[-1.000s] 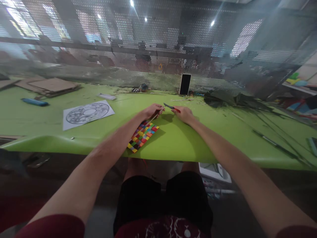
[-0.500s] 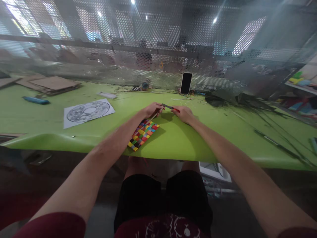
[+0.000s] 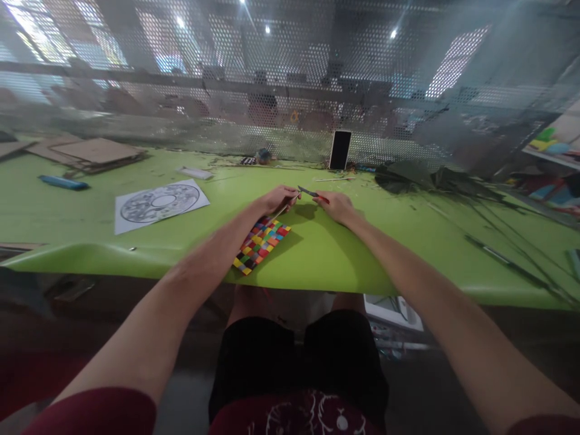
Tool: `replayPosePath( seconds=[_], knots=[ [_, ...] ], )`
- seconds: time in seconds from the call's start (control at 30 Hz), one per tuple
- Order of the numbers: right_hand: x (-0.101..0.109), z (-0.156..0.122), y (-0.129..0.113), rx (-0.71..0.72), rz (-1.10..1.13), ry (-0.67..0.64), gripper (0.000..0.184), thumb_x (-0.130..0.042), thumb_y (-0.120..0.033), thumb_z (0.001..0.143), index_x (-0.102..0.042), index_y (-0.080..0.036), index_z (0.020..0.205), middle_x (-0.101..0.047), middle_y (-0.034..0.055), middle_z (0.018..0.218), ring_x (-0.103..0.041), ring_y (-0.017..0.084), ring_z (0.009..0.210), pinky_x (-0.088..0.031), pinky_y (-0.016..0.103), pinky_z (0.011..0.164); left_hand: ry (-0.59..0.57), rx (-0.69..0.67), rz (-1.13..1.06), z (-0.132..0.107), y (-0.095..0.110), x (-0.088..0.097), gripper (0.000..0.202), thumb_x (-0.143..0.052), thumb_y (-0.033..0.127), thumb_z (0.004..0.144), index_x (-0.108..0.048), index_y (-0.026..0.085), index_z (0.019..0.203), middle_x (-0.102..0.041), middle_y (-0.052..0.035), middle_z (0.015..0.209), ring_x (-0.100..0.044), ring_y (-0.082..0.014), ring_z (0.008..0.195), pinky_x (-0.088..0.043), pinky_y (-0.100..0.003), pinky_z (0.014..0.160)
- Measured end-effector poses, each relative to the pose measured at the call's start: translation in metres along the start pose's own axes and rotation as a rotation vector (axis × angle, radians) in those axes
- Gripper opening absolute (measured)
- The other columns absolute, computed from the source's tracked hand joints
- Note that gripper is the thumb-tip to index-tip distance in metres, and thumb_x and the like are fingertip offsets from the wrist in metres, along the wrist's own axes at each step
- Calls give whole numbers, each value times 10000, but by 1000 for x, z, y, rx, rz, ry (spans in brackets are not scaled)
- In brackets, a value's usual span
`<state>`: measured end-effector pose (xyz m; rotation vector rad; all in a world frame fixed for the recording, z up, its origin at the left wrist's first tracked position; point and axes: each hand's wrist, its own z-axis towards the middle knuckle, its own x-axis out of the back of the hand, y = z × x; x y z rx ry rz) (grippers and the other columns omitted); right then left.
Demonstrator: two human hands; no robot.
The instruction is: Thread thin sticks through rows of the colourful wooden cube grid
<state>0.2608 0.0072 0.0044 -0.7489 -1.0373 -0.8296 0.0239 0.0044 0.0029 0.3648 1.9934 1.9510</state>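
Observation:
My left hand (image 3: 280,198) is closed around a thin pale stick (image 3: 281,210) that slants down toward a many-coloured woven mat (image 3: 261,243) lying under my forearm near the front edge of the green table (image 3: 326,254). My right hand (image 3: 336,207) is closed on a small knife with a red handle (image 3: 312,194), its dark blade pointing left at the tip of the stick. Both hands meet above the table's middle, just beyond the mat.
A printed sheet with a round pattern (image 3: 158,203) lies to the left. Farther left are a blue tool (image 3: 63,182) and cardboard sheets (image 3: 93,152). A phone (image 3: 339,150) leans on the mesh screen at the back. Dark leaves and long stems (image 3: 435,180) cover the right side.
Hardly anything differs: both hands stay together with the stick and knife, and the view has shifted slightly downward.

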Motion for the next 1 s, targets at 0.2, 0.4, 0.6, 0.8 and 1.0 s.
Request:
replayPosePath(
  seconds=[0.2,0.4,0.6,0.8,1.0],
  knots=[
    [3,0,-1,-66,-25,-9,527,-376,-542,1045,-655,-245,1378,-766,121,1114,-690,293,953,-483,360,768,18,8,10,-1,1,-1,226,-543,125,976,-642,108,773,-520,19,509,-455,-76,363,-353,-188,391],
    [4,0,-1,-117,-40,5,579,-357,-584,1036,-669,-222,1361,-767,147,1080,-697,313,930,-484,366,729,9,16,26,-1,2,-2,264,-484,87,984,-646,98,776,-521,15,511,-463,-76,361,-355,-186,388],
    [2,-1,-1,6,-30,-18,577,-313,-590,1046,-678,-257,1343,-772,102,1098,-696,282,937,-469,338,732,0,-3,27,0,0,-2,198,-552,131,970,-637,118,791,-535,23,526,-458,-78,365,-368,-191,386],
    [2,-2,-5,-8,-62,-11,508,-366,-544,1049,-661,-279,1366,-759,97,1163,-689,290,984,-472,353,768,-3,-10,43,0,1,-2,237,-501,109,988,-630,120,789,-525,25,518,-450,-76,362,-365,-191,390],
    [2,-2,-5,-11,-48,-9,514,-371,-559,1044,-679,-277,1343,-764,101,1126,-685,287,953,-466,351,751,1,5,54,-1,2,-3,268,-464,96,999,-621,123,783,-520,22,516,-453,-80,363,-362,-197,391]
  ],
)
